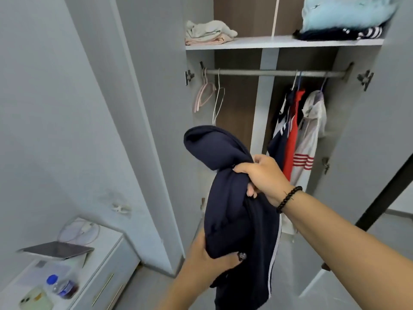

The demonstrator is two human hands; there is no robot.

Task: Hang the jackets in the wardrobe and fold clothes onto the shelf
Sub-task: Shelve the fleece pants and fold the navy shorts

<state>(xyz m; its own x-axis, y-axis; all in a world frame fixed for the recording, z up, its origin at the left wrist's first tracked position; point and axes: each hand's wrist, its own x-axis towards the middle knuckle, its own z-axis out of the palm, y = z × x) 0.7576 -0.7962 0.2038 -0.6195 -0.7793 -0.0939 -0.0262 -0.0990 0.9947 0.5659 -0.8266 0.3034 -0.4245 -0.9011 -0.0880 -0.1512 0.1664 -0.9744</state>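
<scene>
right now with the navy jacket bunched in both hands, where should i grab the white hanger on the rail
Take the white hanger by its neck just under the hook, coming from the front. It hangs alone on the rail, apart from the pink hangers, so the wire is clear there. Free one hand first.

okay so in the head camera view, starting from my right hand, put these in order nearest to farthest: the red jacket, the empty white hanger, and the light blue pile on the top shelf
Counting outward from the right hand, as the picture shows it:
1. Red jacket: hanging just up and right of the hand.
2. Empty white hanger: on the rail's left end, up and left.
3. Light blue pile: top shelf, far upper right.
</scene>
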